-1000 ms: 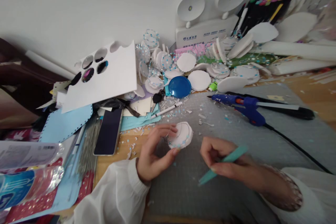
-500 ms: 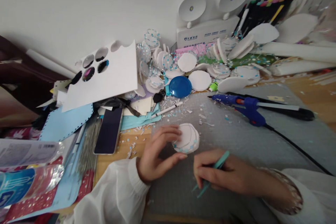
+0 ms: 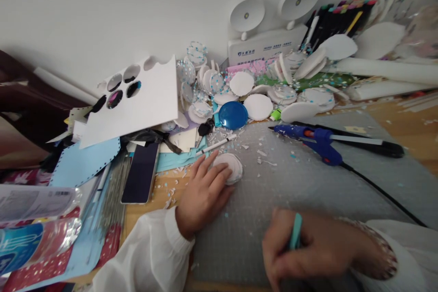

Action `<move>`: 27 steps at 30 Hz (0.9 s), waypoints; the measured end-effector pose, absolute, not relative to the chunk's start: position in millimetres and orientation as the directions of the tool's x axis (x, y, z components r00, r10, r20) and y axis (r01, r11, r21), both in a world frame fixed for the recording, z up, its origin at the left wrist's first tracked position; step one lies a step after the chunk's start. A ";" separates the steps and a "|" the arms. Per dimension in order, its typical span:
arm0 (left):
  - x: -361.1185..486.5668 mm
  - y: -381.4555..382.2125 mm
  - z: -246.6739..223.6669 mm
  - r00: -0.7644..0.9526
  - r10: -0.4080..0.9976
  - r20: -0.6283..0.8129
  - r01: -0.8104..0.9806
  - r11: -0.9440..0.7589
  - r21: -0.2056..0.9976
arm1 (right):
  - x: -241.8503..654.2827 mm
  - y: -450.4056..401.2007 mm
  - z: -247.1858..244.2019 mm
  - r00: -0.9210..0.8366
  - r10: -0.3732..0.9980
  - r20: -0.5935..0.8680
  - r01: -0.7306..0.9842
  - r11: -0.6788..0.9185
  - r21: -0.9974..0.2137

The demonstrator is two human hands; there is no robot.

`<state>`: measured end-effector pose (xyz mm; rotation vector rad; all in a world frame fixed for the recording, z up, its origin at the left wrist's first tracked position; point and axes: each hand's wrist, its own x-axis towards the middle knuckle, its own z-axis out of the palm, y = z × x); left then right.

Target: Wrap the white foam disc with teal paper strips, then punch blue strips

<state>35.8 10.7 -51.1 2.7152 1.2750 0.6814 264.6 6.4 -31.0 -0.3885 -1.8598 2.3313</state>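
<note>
My left hand rests with its fingers spread, the fingertips on the left part of a round white disc. The disc lies on the grey cutting mat, with faint curved lines on its face. My right hand, blurred, is closed around teal tweezers near the front of the mat, to the right of the disc. Their tips are hidden. A blue glue gun lies on the mat beyond my right hand, its black cord running to the right.
A blue round lid and a heap of white discs stand behind the mat. At left are a phone, a white board with holes and a plastic bottle. A pen lies among white scraps.
My left hand has flattened over the disc, which has shifted left and away from me. My right hand has moved right and nearer to me with the tweezers.
</note>
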 end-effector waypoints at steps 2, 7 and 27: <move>33.1 8.3 -47.0 0.516 0.736 0.439 0.685 -0.662 0.305 | 263.4 8.8 -33.3 -0.875 0.453 -0.171 0.079 -0.213 -0.974; 28.9 0.3 -38.0 0.416 0.658 0.627 0.602 -0.716 0.353 | 261.1 11.8 -41.9 -0.736 0.612 -0.290 0.100 -0.324 -0.941; 38.5 -12.7 -32.6 0.494 0.649 0.579 0.540 -0.751 0.381 | 256.9 3.3 -54.3 -0.876 0.441 -0.198 -0.115 -0.588 -0.800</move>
